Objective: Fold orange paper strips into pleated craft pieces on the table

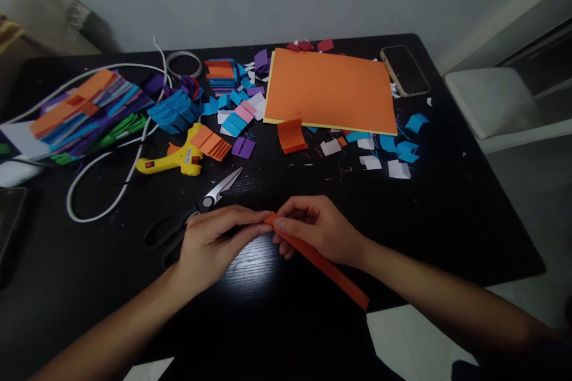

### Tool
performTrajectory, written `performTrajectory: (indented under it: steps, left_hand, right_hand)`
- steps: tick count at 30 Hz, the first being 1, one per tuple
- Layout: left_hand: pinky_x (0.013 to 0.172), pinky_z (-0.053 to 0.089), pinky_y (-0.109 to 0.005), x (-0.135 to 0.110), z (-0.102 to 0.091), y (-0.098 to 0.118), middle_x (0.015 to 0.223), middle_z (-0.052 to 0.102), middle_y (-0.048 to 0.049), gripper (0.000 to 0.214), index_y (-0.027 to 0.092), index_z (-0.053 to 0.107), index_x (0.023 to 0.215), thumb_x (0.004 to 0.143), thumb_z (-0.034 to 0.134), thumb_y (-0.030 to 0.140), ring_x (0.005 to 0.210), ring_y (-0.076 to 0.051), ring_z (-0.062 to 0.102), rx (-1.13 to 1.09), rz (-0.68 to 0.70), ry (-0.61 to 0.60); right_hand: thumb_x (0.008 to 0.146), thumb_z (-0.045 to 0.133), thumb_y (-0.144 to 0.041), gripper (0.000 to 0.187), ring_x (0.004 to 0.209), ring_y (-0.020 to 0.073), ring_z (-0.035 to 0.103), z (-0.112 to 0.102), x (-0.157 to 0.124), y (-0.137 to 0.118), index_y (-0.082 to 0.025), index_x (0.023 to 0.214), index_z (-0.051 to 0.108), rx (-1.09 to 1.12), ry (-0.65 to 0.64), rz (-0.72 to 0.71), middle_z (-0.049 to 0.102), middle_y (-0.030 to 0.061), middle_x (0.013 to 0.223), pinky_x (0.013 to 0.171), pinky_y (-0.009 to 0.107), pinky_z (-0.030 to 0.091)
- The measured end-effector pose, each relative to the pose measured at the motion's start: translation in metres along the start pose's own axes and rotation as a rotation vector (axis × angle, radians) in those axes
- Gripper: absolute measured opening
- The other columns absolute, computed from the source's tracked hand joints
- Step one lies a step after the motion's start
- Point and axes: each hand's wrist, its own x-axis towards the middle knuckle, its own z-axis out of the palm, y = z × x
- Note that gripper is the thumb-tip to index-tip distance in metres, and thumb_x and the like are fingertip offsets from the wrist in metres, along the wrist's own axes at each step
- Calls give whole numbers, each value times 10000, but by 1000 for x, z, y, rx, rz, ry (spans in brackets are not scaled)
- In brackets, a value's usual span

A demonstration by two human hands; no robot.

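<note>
A long orange paper strip (328, 266) slants down to the right from between my two hands. The fingertips of my left hand (218, 238) pinch its upper end. Close beside them, my right hand (319, 229) is closed on the strip, thumb on top and fingers beneath. Black-handled scissors (208, 202) lie partly under my left hand, blades pointing to the upper right. Beyond my hands sit a folded orange paper piece (292, 136) and a pleated orange stack (211, 143), the latter against a yellow glue gun (179, 156).
Orange sheets (333, 89) lie at the back, with a phone (404, 70) at their right. Blue paper scraps (406, 150) are strewn nearby. Coloured strips (96, 110) are heaped at the left, among loops of white cable (74, 190). A tape roll (184, 55) rests near the wall.
</note>
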Motion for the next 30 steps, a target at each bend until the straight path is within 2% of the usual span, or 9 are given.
performTrajectory:
  steps: [9, 13, 17, 23, 30]
  left_hand:
    - [697, 647, -225, 0, -1, 0, 864, 836, -6, 82, 225, 822, 921, 870, 820, 161, 737, -146, 790, -48, -100, 9]
    - [646, 611, -187, 1, -2, 1, 756, 793, 14, 46, 203, 788, 960, 926, 760, 191, 659, -115, 756, -96, -191, 1]
    - [598, 581, -198, 4, -2, 4, 747, 760, -4, 116, 172, 745, 1005, 997, 640, 219, 627, -112, 717, -144, -222, -97]
    - [517, 472, -186, 7, -1, 7, 669, 687, 8, 190, 166, 711, 825, 982, 652, 254, 560, -92, 599, -70, -236, -206]
    - [530, 480, -207, 5, -5, 3, 658, 652, 8, 246, 170, 694, 817, 1010, 608, 294, 561, -103, 586, -92, -261, -153]
  right_hand:
    - [843, 855, -414, 298, 594, 119, 713, 0, -2, -3, -140, 869, 740, -7, 4, -9, 750, 16, 734, 585, 239, 607]
    - [856, 843, -402, 279, 593, 121, 707, 0, -1, -2, -145, 874, 735, -14, 19, -22, 744, 10, 725, 592, 248, 607]
    - [849, 851, -392, 275, 587, 119, 701, 0, 0, 0, -144, 864, 731, -16, 11, -21, 739, 9, 718, 589, 248, 603]
    - [843, 851, -412, 291, 570, 108, 679, 1, 0, 1, -147, 868, 735, -48, -1, -3, 729, 4, 721, 561, 232, 580]
    - [884, 816, -401, 265, 630, 114, 693, -5, 1, -5, -143, 904, 757, -122, -18, 3, 769, 40, 811, 607, 237, 576]
